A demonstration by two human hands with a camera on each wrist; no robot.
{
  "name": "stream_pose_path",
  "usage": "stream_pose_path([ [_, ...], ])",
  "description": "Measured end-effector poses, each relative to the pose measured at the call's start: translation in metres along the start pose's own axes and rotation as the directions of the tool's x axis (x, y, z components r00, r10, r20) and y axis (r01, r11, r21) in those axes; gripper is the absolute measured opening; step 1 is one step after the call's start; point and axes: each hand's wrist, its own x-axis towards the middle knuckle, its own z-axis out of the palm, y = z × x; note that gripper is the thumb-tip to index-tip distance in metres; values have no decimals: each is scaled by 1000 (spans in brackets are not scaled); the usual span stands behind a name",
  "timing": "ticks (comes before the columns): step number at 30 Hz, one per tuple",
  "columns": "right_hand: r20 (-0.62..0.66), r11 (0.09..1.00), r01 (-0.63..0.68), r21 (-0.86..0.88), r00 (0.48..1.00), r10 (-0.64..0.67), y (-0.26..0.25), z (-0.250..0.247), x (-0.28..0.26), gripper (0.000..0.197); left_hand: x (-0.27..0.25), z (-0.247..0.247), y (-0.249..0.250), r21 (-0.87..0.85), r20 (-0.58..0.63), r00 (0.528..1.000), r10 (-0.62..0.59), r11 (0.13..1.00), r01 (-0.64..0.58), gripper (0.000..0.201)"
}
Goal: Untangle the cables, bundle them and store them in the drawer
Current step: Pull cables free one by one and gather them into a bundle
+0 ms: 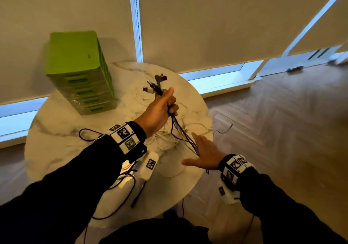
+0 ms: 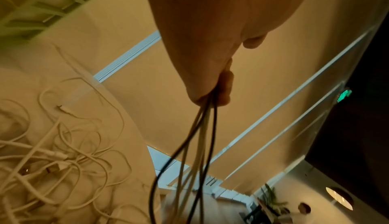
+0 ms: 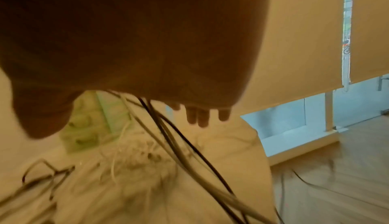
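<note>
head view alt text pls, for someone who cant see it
A left hand grips a bunch of cables above a round marble table, connectors up; the right hand is open beside the hanging strands. A green drawer unit stands behind loose white cables.

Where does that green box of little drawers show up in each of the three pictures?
Head view: the green drawer unit stands at the upper left, on the far side of the round table.
Left wrist view: only a blurred corner of it shows at the top left.
Right wrist view: it peeks out, blurred, at centre left, under the right hand.
Shared landmark: the white cables tangled on the table, seen in all three.
</note>
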Motion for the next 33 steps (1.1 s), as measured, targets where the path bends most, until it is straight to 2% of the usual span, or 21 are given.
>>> stream_pose_path([
  [2,-206,977,118,180,975,-80,-15,-26,0,115,0,5,-7,140,59,998,-36,990,27,32],
  [4,-349,901,286,325,922,-167,-37,-53,1,98,1,6,-16,326,86,994,-73,945,41,43],
  [6,-330,817,376,436,912,-244,-58,-68,3,80,3,9,-22,510,78,992,-99,859,46,63],
  [7,-307,792,375,482,919,-248,-65,-70,5,71,6,9,-24,577,38,996,-84,815,46,62],
  [9,-313,744,341,574,931,-185,-70,-72,6,47,10,13,-24,680,16,998,57,731,-53,49],
  [10,-319,713,310,629,939,-127,-70,-74,3,34,11,14,-23,716,51,991,123,687,-122,40],
  [12,-318,617,268,740,948,-31,-69,-79,-8,20,12,13,-23,725,161,977,140,655,-213,26],
  [14,-314,531,252,809,949,29,-64,-87,-19,27,8,14,-27,605,232,973,3,783,-147,27],
  [16,-297,375,264,889,954,33,-56,-98,-28,31,6,15,-38,434,341,930,-138,900,-26,50],
  [17,-287,271,276,922,958,5,-53,-104,-33,33,7,15,-47,463,392,896,-206,886,1,61],
  [18,-277,180,277,944,960,-26,-49,-109,-36,33,6,19,-56,559,430,853,-295,829,4,69],
  [20,-257,85,264,961,962,-91,-46,-121,-46,31,7,27,-70,768,427,772,-471,640,-35,63],
  [21,-249,70,259,963,960,-125,-46,-127,-53,30,9,32,-78,796,430,760,-487,601,-66,47],
  [22,-243,67,256,964,957,-156,-47,-133,-60,29,12,39,-85,796,429,785,-447,598,-94,32],
  [24,-255,90,270,959,955,-151,-47,-143,-70,29,22,49,-98,792,323,901,-290,604,-89,31],
  [25,-279,94,290,952,953,-115,-46,-149,-72,29,27,54,-103,787,254,947,-199,612,-82,34],
  [26,-316,98,321,942,946,-69,-44,-154,-71,31,30,60,-107,778,212,968,-137,623,-82,36],
  [27,-361,110,360,926,933,-14,-42,-161,-69,33,31,68,-111,769,219,969,-117,632,-97,38],
  [29,-421,146,406,902,902,91,-32,-174,-60,34,27,89,-119,759,302,934,-190,641,-114,38],
  [31,-422,203,388,899,891,166,-20,-186,-51,33,26,102,-130,768,338,905,-258,631,-107,39],
  [33,-412,309,343,887,890,194,-8,-194,-46,33,29,102,-131,788,355,885,-300,606,-111,41],
])
